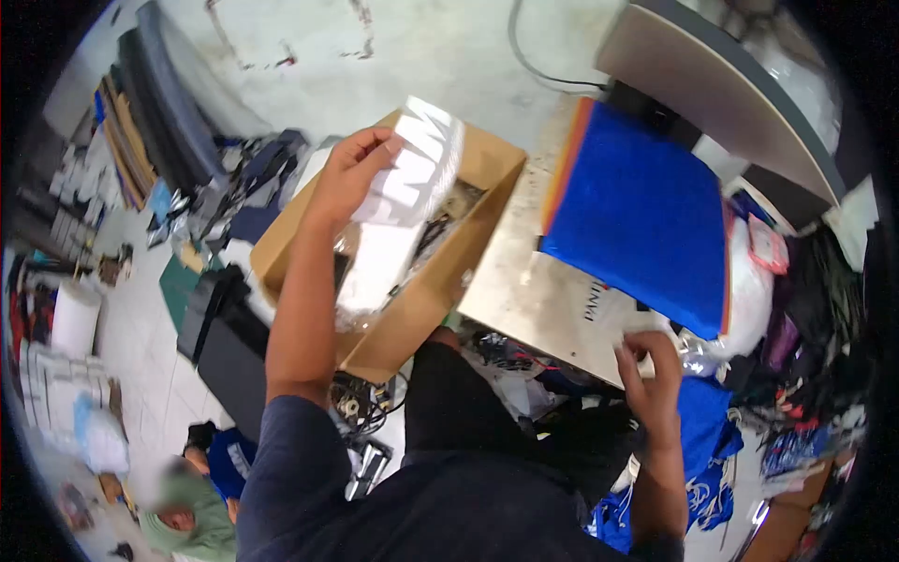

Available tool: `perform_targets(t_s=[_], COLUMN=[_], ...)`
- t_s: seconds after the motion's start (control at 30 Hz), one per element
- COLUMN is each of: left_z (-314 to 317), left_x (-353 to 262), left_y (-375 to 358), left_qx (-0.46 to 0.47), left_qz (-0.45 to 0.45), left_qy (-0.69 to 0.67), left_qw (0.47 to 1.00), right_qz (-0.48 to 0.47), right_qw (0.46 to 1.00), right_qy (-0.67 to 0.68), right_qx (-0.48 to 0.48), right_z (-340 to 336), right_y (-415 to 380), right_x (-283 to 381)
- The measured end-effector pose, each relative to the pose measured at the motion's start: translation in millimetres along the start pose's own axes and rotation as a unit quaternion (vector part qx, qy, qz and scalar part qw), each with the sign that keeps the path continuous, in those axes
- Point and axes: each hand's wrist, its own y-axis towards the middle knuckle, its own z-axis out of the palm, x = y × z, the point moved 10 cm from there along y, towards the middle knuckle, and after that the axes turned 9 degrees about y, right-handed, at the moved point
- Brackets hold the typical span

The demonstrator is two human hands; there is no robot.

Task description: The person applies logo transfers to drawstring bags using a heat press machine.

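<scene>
Between the thumb and fingers of my left hand (361, 169) is a whitish printed sheet (417, 173) with large white lettering. That hand is closed on the sheet's left edge, over an open cardboard box (426, 318). Inside the box lie a long white piece (379, 267) and crumpled clear plastic. My right hand (651, 375) hangs at the front edge of a pale board (510, 290) with dark printed letters. Its fingers are loosely curled, apart from the thumb, and nothing shows in them. Just beyond it, a flat blue fabric piece (641, 215) with orange edges lies on the board.
A large round-edged panel (726, 103) rises at the upper right, with a cable behind. Blue cloth with white cords (702, 450) hangs below my right hand. Dark rolls (164, 103) and fabric scraps stand left. Another person (192, 515) is at the lower left.
</scene>
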Motion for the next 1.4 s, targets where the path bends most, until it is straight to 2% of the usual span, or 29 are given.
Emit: perform_targets(t_s=[0.03,0.07,0.13,0.2,0.23,0.3,0.33,0.4,0.43,0.47,0.53,0.57,0.6,0.63,0.67,0.7,0.77,0.8,0.87,1.0,1.1,1.17,1.2,1.27,1.4], left_z=[32.1,66.1,133.3,190.4,209.1,241.0,252.2,266.6,271.6,282.4,264.6,264.4,271.1,280.0,289.2,294.8,311.8,313.3,315.6,315.7,313.2,307.6,310.5,327.1,345.1], left_x=[-25.2,-48.2,-83.7,-107.6,-111.3,-113.3,-109.4,-105.4,-99.5,-86.3,-67.8,-61.9,-39.8,-33.7,-29.5,-19.7,7.6,5.8,17.5,15.4,9.1,-14.1,-11.9,-24.9,-13.4], left_y=[-2.0,-4.2,-23.1,-38.8,-41.3,-36.7,-32.5,-13.3,-1.3,7.6,54.2,56.0,63.4,62.7,58.7,58.3,54.1,49.3,46.1,42.8,47.1,54.0,58.2,55.1,53.6], left_qx=[0.079,0.166,0.3,0.404,0.42,0.452,0.458,0.431,0.402,0.404,0.174,0.126,0.117,0.118,0.116,0.116,0.152,0.154,0.194,0.209,0.194,0.126,0.127,0.126,0.17], left_qz=[0.002,0.041,0.013,0.04,0.037,0.033,0.021,0.039,0.048,0.053,0.083,0.103,0.095,0.15,0.202,0.207,0.193,0.194,0.126,0.105,0.107,0.136,0.133,0.244,0.234], left_qy=[0.044,0.062,0.066,0.074,0.105,0.111,0.113,0.121,0.128,0.13,0.124,0.148,0.18,0.246,0.309,0.308,0.469,0.47,0.512,0.529,0.506,0.502,0.502,0.471,0.495], left_qw=[0.996,0.983,0.951,0.911,0.901,0.884,0.881,0.893,0.906,0.904,0.973,0.976,0.972,0.951,0.922,0.922,0.848,0.847,0.828,0.816,0.834,0.845,0.845,0.838,0.819], right_qz=[0.007,0.015,0.026,0.063,0.073,0.22,0.216,0.251,0.233,0.213,0.229,0.224,0.25,0.276,0.272,0.283,0.301,0.302,0.321,0.319,0.312,0.333,0.335,0.208,0.22], right_qw=[1.0,0.999,0.989,0.977,0.971,0.917,0.92,0.915,0.935,0.935,0.939,0.939,0.933,0.925,0.926,0.924,0.921,0.92,0.917,0.925,0.935,0.935,0.934,0.955,0.945], right_qy=[0.017,0.033,0.112,0.179,0.2,0.322,0.318,0.311,0.267,0.284,0.243,0.243,0.223,0.202,0.2,0.197,0.185,0.187,0.174,0.141,0.105,0.031,0.031,-0.093,-0.161], right_qx=[-0.012,-0.025,-0.088,-0.099,-0.106,0.084,0.078,0.059,0.016,-0.024,-0.088,-0.094,-0.131,-0.167,-0.17,-0.165,-0.165,-0.166,-0.159,-0.148,-0.134,-0.12,-0.118,-0.191,-0.183], right_z=[-5.3,-12.2,-26.4,-35.0,-43.3,-19.2,-29.1,-45.3,-62.3,-76.9,-111.3,-122.6,-138.5,-151.5,-156.2,-157.5,-157.0,-154.6,-150.0,-141.6,-139.0,-143.8,-142.6,-161.6,-171.7], right_y=[18.7,36.7,76.0,95.5,101.8,101.0,100.2,93.2,96.6,100.4,106.7,110.5,109.9,108.5,111.9,114.1,118.8,121.4,125.5,139.2,147.2,146.7,145.9,148.8,127.9], right_x=[-4.1,-7.5,1.3,-13.4,-21.4,-46.8,-52.6,-73.7,-81.8,-96.4,-135.6,-155.2,-183.4,-208.3,-224.7,-242.6,-263.0,-267.7,-279.2,-287.1,-290.2,-288.2,-292.8,-275.0,-237.3])
